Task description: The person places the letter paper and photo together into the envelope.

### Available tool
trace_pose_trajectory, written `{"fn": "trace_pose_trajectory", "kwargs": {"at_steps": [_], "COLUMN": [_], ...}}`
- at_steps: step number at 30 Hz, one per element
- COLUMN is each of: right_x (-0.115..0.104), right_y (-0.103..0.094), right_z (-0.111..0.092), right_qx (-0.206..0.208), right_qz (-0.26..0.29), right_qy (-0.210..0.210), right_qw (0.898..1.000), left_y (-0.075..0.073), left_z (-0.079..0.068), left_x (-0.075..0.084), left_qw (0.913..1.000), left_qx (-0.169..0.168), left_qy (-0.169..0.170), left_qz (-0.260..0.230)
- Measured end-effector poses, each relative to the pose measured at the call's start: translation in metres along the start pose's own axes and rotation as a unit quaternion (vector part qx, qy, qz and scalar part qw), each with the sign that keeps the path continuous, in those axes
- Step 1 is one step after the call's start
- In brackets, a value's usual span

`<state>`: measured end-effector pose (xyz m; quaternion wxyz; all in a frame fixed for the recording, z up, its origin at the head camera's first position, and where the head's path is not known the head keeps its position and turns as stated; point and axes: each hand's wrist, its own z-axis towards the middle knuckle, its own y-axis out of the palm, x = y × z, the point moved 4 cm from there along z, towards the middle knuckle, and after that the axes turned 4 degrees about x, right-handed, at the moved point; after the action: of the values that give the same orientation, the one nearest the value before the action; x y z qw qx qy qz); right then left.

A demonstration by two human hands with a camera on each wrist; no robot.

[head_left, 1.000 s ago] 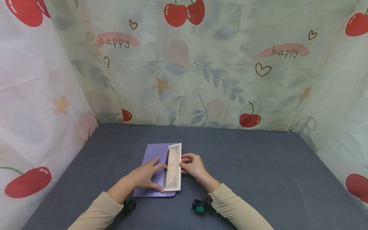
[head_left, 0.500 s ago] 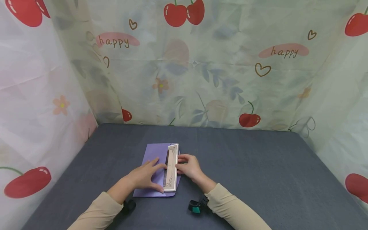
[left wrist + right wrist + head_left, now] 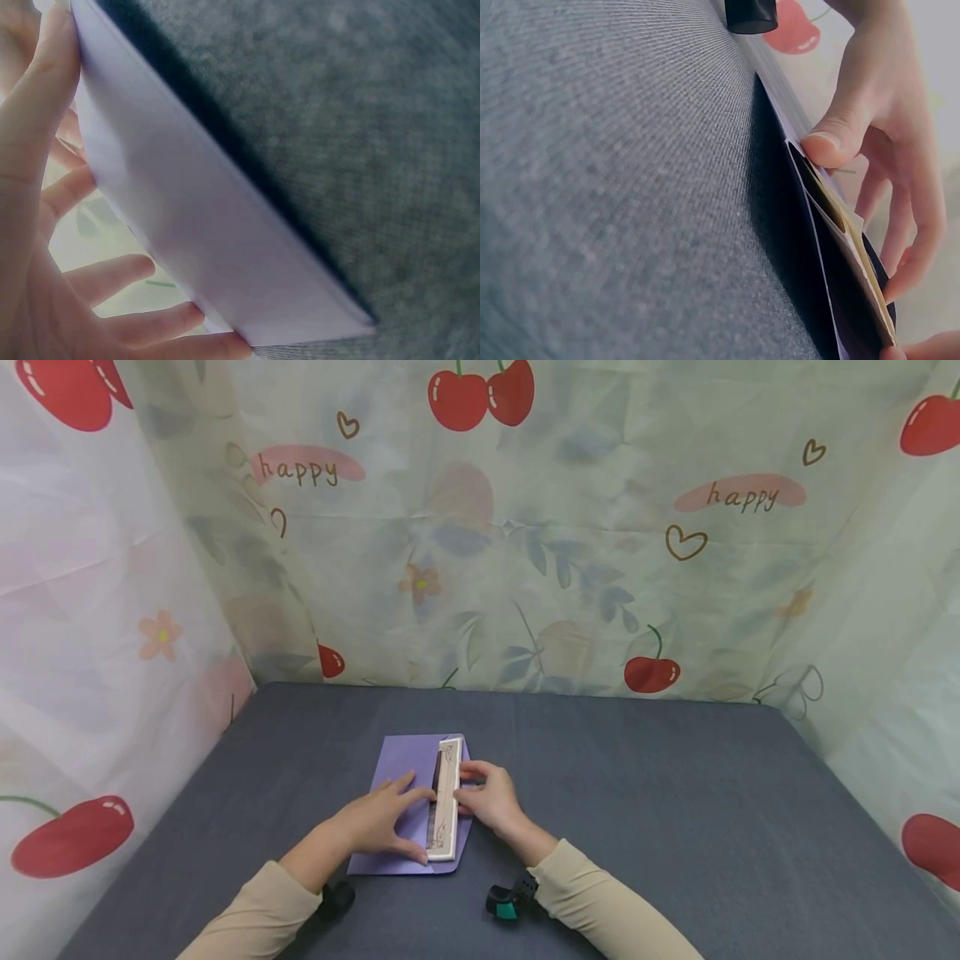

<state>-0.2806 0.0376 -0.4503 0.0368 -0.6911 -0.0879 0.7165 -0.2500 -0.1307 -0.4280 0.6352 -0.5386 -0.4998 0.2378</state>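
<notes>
A purple envelope (image 3: pixel 408 752) lies on the dark table, its open side facing right. Out of that side sticks a strip of a card (image 3: pixel 446 797) with an ornate border and white edges; the rest is hidden inside. My left hand (image 3: pixel 378 817) rests on the envelope with fingers spread, thumb near the front corner of the opening. My right hand (image 3: pixel 491 795) pinches the card's right edge. In the right wrist view, the layered edges of the card (image 3: pixel 855 240) show within the gaping envelope mouth. The left wrist view shows the envelope's near side (image 3: pixel 195 202) beside the left fingers.
A black band with a teal part (image 3: pixel 506 902) is on my right wrist, and a dark device (image 3: pixel 337 900) sits under the left wrist. Cherry-printed curtains (image 3: pixel 510 568) close off the back and both sides of the dark tabletop (image 3: pixel 637 793).
My right hand has moved left, sliding the card further into the envelope, so a narrower strip shows. More of the purple flap is visible at right. The left hand has stayed put.
</notes>
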Motion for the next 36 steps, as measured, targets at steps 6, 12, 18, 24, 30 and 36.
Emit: {"fn": "trace_pose_trajectory", "kwargs": {"at_steps": [6,12,18,24,30,36], "right_x": [-0.002,-0.001,0.000,-0.001,-0.001,0.001], "right_y": [0.002,0.006,0.009,0.011,0.013,0.015], "right_z": [-0.002,-0.002,-0.002,-0.004,-0.004,-0.001], "right_qx": [-0.002,-0.004,-0.007,-0.011,-0.016,-0.015], "right_qz": [0.004,0.008,0.008,0.013,0.019,0.020], "right_qy": [-0.003,-0.007,-0.004,-0.007,-0.004,-0.002], "right_qw": [1.000,1.000,1.000,1.000,1.000,1.000], "left_y": [0.000,0.001,0.001,0.000,0.001,0.001], "left_z": [0.000,0.000,0.000,-0.001,0.000,0.000], "left_x": [0.000,-0.001,-0.001,0.000,-0.001,-0.002], "left_qw": [1.0000,1.0000,0.9999,1.0000,1.0000,1.0000], "left_qx": [-0.003,-0.005,-0.004,0.001,0.006,0.006], "left_qy": [-0.005,-0.006,-0.007,-0.003,0.002,0.005], "left_qz": [-0.001,-0.005,-0.007,-0.007,-0.003,-0.002]}}
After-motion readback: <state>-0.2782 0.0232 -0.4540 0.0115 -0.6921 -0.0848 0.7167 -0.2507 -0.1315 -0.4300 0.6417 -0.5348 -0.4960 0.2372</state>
